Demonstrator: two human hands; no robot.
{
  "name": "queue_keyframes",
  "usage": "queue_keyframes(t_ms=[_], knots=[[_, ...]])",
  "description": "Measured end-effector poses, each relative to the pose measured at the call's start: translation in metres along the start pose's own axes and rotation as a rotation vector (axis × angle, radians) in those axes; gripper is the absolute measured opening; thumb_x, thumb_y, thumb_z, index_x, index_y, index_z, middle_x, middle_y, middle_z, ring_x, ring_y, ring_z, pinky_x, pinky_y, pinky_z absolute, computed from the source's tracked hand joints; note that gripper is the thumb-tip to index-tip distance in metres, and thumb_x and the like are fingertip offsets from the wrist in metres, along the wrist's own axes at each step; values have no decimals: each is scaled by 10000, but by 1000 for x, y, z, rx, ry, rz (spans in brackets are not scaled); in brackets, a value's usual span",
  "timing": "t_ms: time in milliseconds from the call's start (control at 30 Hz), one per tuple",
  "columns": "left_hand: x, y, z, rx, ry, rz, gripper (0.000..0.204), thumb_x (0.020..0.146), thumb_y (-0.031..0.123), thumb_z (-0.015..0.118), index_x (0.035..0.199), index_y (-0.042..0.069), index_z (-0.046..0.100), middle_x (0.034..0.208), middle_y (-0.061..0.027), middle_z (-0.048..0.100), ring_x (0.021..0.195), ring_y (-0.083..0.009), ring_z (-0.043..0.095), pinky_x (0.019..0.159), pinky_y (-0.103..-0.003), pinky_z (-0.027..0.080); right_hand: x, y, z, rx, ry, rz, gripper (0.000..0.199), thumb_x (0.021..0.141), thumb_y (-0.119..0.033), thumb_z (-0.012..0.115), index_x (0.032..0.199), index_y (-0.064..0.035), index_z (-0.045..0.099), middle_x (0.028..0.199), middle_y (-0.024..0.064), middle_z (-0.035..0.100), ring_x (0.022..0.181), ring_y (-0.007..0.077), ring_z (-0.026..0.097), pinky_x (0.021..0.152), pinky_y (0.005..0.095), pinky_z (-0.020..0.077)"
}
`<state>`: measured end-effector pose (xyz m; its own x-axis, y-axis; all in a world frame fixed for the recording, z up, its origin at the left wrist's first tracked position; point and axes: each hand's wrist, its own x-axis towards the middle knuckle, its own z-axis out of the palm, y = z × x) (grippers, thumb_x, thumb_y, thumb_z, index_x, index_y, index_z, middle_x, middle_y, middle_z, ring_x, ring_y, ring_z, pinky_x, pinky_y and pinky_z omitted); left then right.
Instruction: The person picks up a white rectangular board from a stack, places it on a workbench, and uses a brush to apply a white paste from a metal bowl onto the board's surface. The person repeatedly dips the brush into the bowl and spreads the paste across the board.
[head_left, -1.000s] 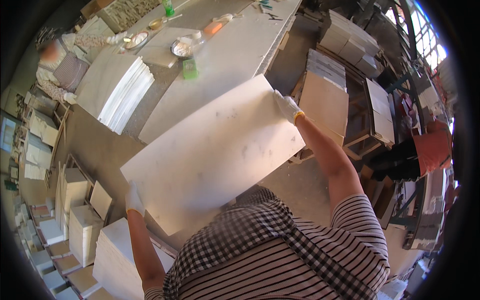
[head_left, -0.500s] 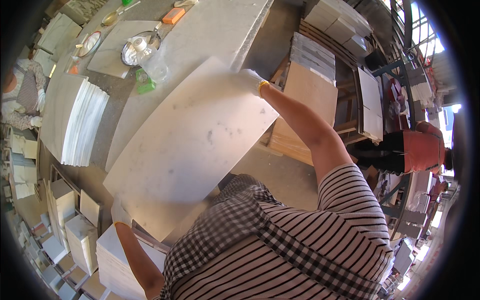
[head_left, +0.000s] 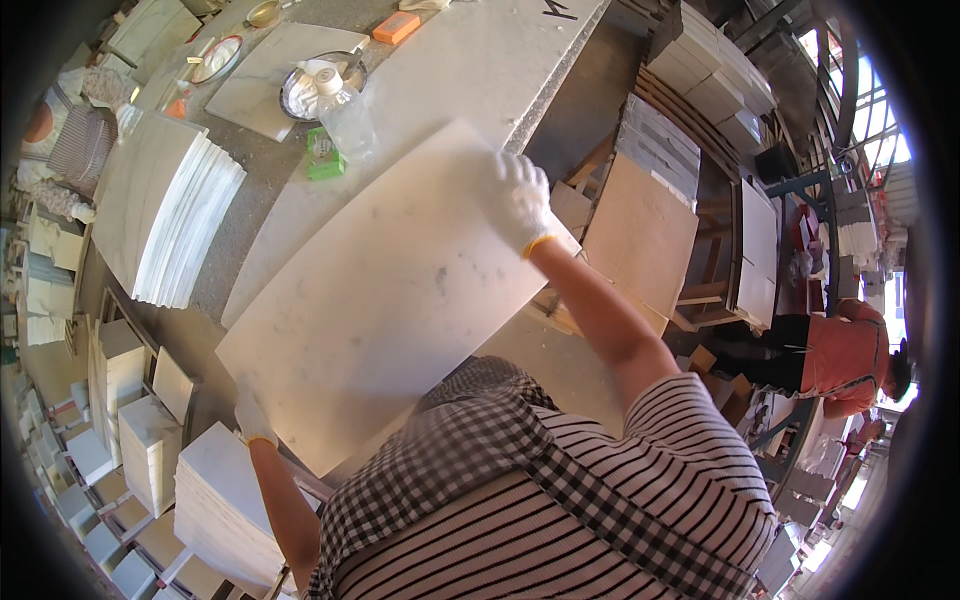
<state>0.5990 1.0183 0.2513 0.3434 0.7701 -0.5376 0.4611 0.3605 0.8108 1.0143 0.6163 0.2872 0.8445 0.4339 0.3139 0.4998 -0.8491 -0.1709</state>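
A large white marble slab [head_left: 400,300] with grey specks spans the space before my body, tilted, its far part over the worktable [head_left: 470,70]. My right hand [head_left: 522,198], in a white glove with a yellow cuff, grips its far right edge, fingers bent on the upper face. At the near left corner my gloved left hand [head_left: 254,414] holds the other end; the slab hides part of its fingers. Past the far edge stand a clear plastic bottle [head_left: 346,115], a green box [head_left: 323,154] and a bowl of white paste [head_left: 300,92].
Thin marble tiles [head_left: 190,220] are stacked on the table at left. An orange block [head_left: 397,28] lies farther back. More stone stacks [head_left: 225,500] stand near my left arm. Wrapped crates [head_left: 640,215] line the right. One co-worker [head_left: 75,140] is at far left, another [head_left: 840,350] at right.
The view has shifted, so the table and its items sit farther right. My right hand shows more of its back on the slab's edge. Both hands still hold the slab.
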Motion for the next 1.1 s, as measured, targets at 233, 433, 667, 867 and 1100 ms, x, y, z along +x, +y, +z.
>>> queue_keyframes(t_ms=[233, 433, 667, 867, 1100], knots=[[-48, -8, 9, 118, 49, 18, 662, 1041, 500, 402, 1397, -52, 484, 1360, -78, 564, 1199, -172, 527, 1033, -297, 399, -75, -138, 11, 138, -323, -590, 680, 905, -463, 538, 1481, -121, 415, 1555, 85, 367, 1440, 354, 299, 1179, 604, 166], [-71, -13, 12, 150, 118, 100, 608, 1045, 484, 401, 1318, -38, 553, 1164, -37, 648, 1009, -179, 600, 890, -320, 485, 2, -107, 42, 6, -227, -487, 679, 935, -526, 454, 1476, -117, 415, 1532, 96, 408, 1413, 342, 362, 1151, 599, 186], [-77, -37, 4, 133, 244, -57, 456, 1012, 445, 483, 985, 27, 664, 792, 27, 588, 698, -124, 525, 638, -305, 438, 96, 13, 71, -266, -315, -75, 732, 957, -588, 389, 1564, -220, 210, 1607, 79, 266, 1469, 355, 237, 1149, 633, 173], [-103, -81, -10, 509, 237, 76, 425, 1007, 378, 481, 1103, 10, 672, 863, -154, 675, 791, -215, 644, 726, -386, 513, 80, 5, 63, -106, -241, -61, 776, 976, -632, 282, 1549, -109, 256, 1618, 105, 241, 1482, 331, 225, 1179, 608, 105], [-137, -87, 1, 158, 308, -14, 563, 1015, 520, 430, 1008, 34, 714, 765, -62, 640, 729, -147, 582, 669, -339, 480, 16, -110, 70, -216, -191, -512, 703, 961, -456, 486, 1536, -100, 291, 1586, 154, 289, 1461, 368, 252, 1178, 600, 127]])
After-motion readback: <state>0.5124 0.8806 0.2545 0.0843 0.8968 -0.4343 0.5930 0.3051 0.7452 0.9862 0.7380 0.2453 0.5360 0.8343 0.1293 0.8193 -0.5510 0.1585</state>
